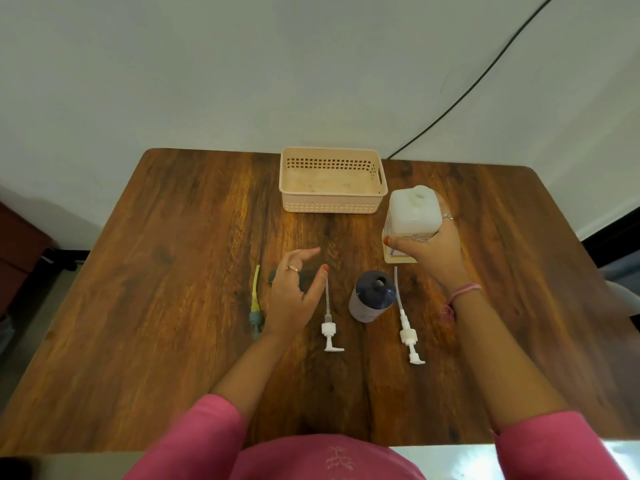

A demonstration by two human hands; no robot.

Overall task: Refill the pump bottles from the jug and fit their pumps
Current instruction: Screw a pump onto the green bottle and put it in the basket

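My right hand (pixel 429 251) grips a white translucent jug (pixel 412 216) with an open neck, standing on the wooden table (pixel 173 237) at the right. A dark blue bottle (pixel 370 296) stands open-necked in the middle. My left hand (pixel 294 292) hovers with fingers apart over a dark bottle (pixel 277 275) lying on its side, mostly hidden under the hand. Two white pumps lie flat: one (pixel 329 330) beside my left hand, the other (pixel 407 327) right of the blue bottle. A yellow and blue-grey pump (pixel 255 303) lies at the left.
A beige perforated basket (pixel 332 202) sits at the table's far edge, just left of the jug. A black cable (pixel 485 74) runs down the wall behind the table. Dark furniture stands off the left and right sides.
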